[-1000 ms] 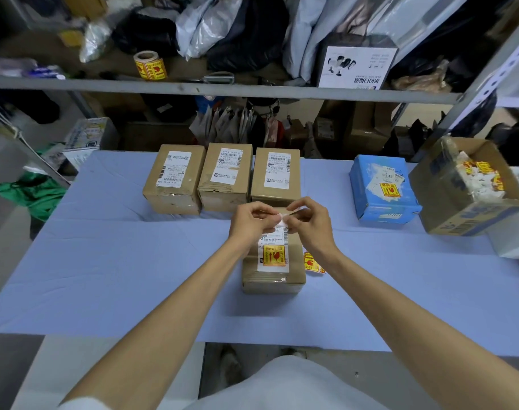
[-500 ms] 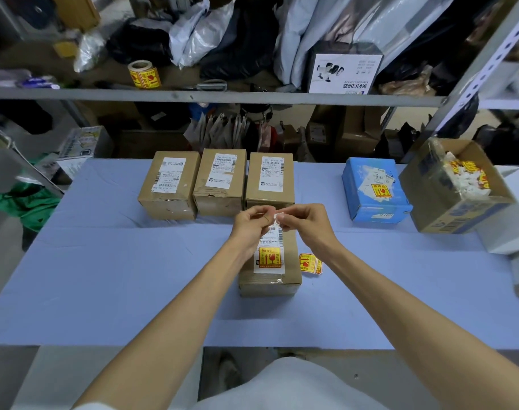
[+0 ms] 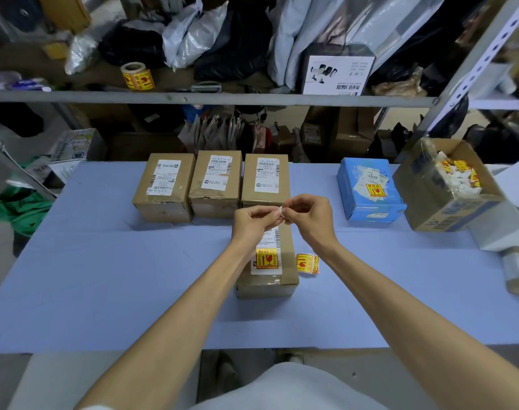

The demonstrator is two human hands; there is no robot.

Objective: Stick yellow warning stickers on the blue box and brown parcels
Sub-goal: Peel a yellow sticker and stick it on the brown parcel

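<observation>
A brown parcel [image 3: 286, 263] lies nearest me on the blue table [image 3: 104, 276], with a yellow warning sticker [image 3: 266, 258] on its white label. Above its far end, my left hand [image 3: 254, 221] and my right hand [image 3: 310, 217] pinch a small white scrap of backing paper [image 3: 280, 211] between their fingertips. Loose yellow stickers [image 3: 307, 263] lie on the table just right of this parcel. Three more brown parcels [image 3: 215, 183] stand in a row behind, showing only white labels. The blue box [image 3: 369, 189] at the right carries a yellow sticker [image 3: 375, 190].
An open cardboard box [image 3: 447, 184] with crumpled sticker backings stands at the far right. A roll of yellow stickers [image 3: 137, 76] sits on the metal shelf [image 3: 211, 97] behind the table, among bags and a white carton [image 3: 336, 74].
Both hands stay together over the near parcel; the strip of backing that stuck out between them has been crumpled into a small scrap.
</observation>
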